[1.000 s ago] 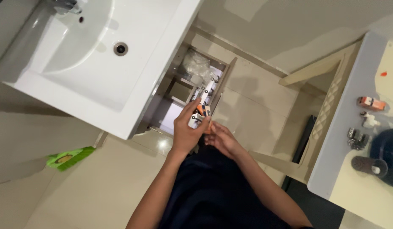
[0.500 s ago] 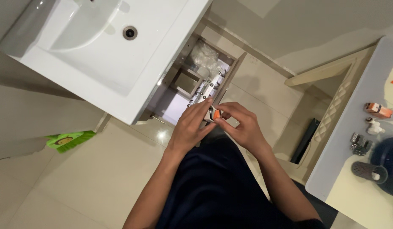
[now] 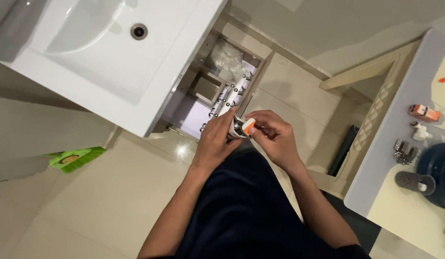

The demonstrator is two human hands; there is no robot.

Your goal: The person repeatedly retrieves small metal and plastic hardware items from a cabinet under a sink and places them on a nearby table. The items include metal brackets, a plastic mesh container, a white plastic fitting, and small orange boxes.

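Note:
My left hand [image 3: 216,140] and my right hand [image 3: 274,135] meet over the floor just in front of a white sink cabinet [image 3: 150,91]. Between them is a long white tube or cartridge [image 3: 231,98] with dark markings, pointing away into the cabinet's open space. My left hand wraps its near end. The fingers of my right hand pinch a small white and orange piece [image 3: 248,126] at that same end. What the piece is exactly I cannot tell.
A white basin [image 3: 83,29] with a drain tops the cabinet. Crumpled clear plastic [image 3: 226,56] lies inside the open cabinet. A green brush [image 3: 72,158] lies on the tiled floor at left. At right a counter [image 3: 376,158] holds a small orange toy, metal bits and a dark round container.
The view has shifted so hands and cabinet sit further right. My right hand has closed in on the tube's near end and now pinches the orange and white piece there.

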